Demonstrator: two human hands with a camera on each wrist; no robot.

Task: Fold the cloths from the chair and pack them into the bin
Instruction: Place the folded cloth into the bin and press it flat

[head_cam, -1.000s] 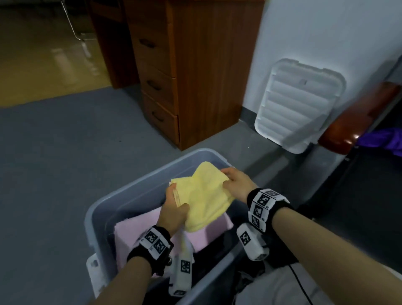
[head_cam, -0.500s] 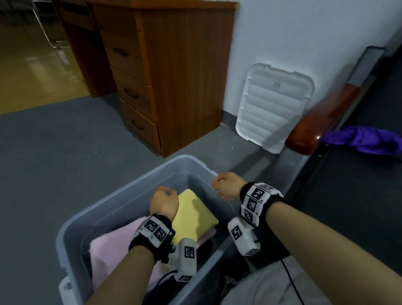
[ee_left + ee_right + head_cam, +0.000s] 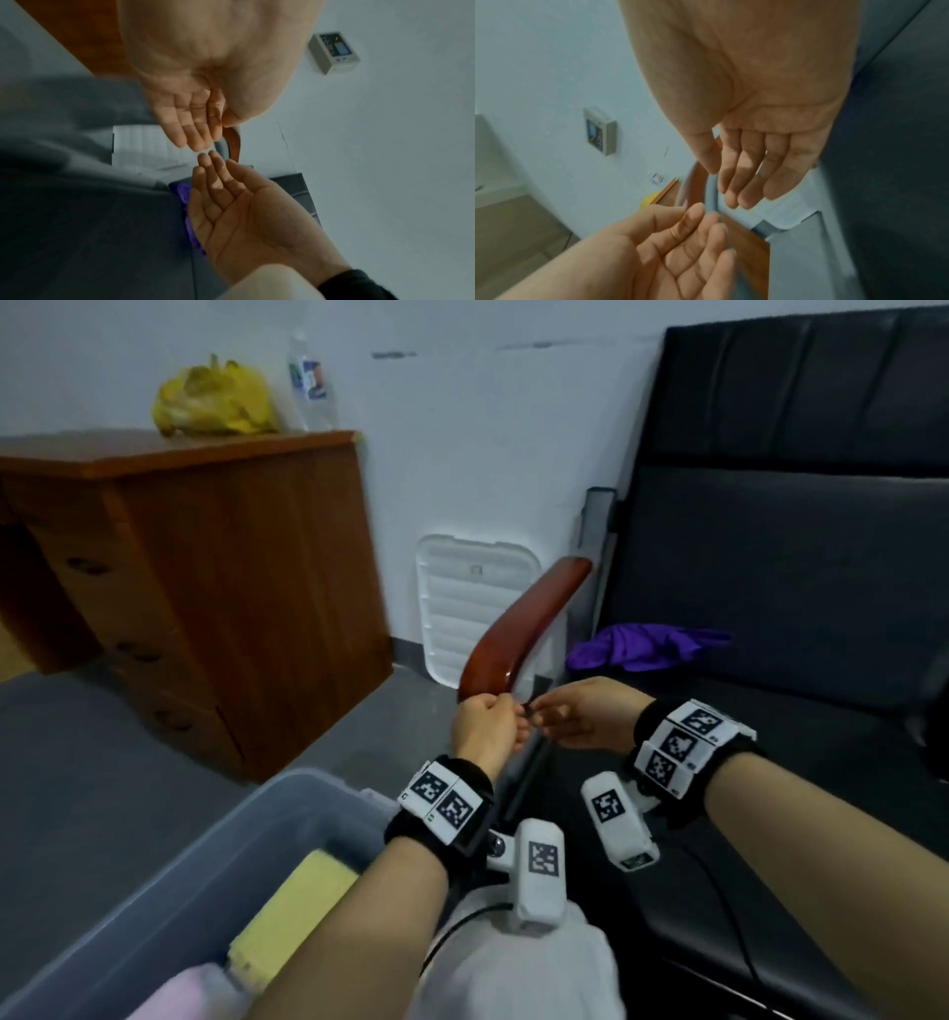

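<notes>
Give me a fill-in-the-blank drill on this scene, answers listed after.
1. The folded cloth lying in the bin beside the pink cloth is ____.
2. The cloth left on the chair is ____.
3. The left hand and right hand hold ____.

Answers: yellow; purple; nothing

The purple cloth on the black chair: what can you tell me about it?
The purple cloth is a soft, thin-looking fabric of vivid violet, lying crumpled and unfolded on the black chair, near the seat's back edge beside the wooden armrest. Nothing holds it: the left hand and right hand are nearer the camera, empty and apart from it.
</notes>
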